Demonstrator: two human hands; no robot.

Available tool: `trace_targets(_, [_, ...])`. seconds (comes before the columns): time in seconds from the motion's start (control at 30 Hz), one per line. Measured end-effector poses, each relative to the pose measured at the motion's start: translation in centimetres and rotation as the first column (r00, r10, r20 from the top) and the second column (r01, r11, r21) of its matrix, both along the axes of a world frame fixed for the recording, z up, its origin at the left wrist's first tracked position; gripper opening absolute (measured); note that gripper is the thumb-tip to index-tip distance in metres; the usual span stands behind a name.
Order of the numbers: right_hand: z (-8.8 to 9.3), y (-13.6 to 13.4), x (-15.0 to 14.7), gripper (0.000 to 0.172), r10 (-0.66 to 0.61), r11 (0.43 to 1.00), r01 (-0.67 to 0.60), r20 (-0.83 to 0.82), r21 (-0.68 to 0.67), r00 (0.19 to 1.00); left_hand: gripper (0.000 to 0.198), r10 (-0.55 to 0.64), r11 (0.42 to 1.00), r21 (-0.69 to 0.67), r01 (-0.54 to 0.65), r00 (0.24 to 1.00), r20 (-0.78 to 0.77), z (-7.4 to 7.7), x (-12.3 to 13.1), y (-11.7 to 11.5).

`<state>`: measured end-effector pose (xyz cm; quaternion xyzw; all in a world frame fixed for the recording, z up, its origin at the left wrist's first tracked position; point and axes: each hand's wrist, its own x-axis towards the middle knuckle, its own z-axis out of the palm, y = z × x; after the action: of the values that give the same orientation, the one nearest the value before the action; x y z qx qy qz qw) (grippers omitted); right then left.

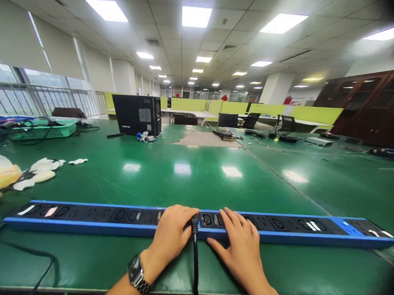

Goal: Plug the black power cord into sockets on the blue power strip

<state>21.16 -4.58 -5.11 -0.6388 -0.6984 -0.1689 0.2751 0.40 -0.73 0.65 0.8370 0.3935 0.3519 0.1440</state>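
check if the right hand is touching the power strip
Touching. The head view shows the right hand lying flat with its fingers on top of the power strip, no gap showing beneath them.

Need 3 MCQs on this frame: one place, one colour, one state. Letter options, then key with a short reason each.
1. Where does the power strip lie?
A. along the near edge of the green table
B. on the floor
C. on a chair

2. What colour is the strip's casing?
A. red
B. blue
C. white

3. What is the left hand doing?
A. resting flat, empty
B. holding a cup
C. gripping a black plug at a socket

Key:
1 A: it lies lengthwise across the near tabletop.
2 B: blue frame with black sockets.
3 C: fingers close around the plug; the right hand rests open on the strip.
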Motion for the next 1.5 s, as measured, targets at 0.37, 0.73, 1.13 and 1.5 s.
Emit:
trace_targets(0.37, [0.1, 0.0, 0.0, 0.067, -0.009, 1.0, 0.009, 0.014, 0.005, 1.0, 0.046, 0.264, 0.96, -0.084, -0.265, 0.772, 0.578, 4.1, -5.8, 0.3])
trace_targets(0.73, [0.2, -0.1, -0.1, 0.065, -0.01, 1.0, 0.01, 0.015, 0.009, 1.0, 0.041, 0.276, 0.958, -0.106, -0.265, 0.954, 0.115, 0.7, -12.0, -0.3])
trace_targets(1.13, [1.5, -0.4, -1.7, 0.062, -0.02, 0.992, 0.013, -0.061, -0.124, 0.998, 0.074, 0.278, 0.96, 0.011, -0.279, 0.952, -0.13, -0.5, -12.4, 0.2])
trace_targets(1.5, [6.5, 3.0, -14.9, 0.049, 0.372, 0.841, -0.474, -0.359, -0.26, 0.856, 0.083, 0.37, 0.929, 0.118, -0.351, 0.872, -0.321, -1.7, -12.6, 0.2])
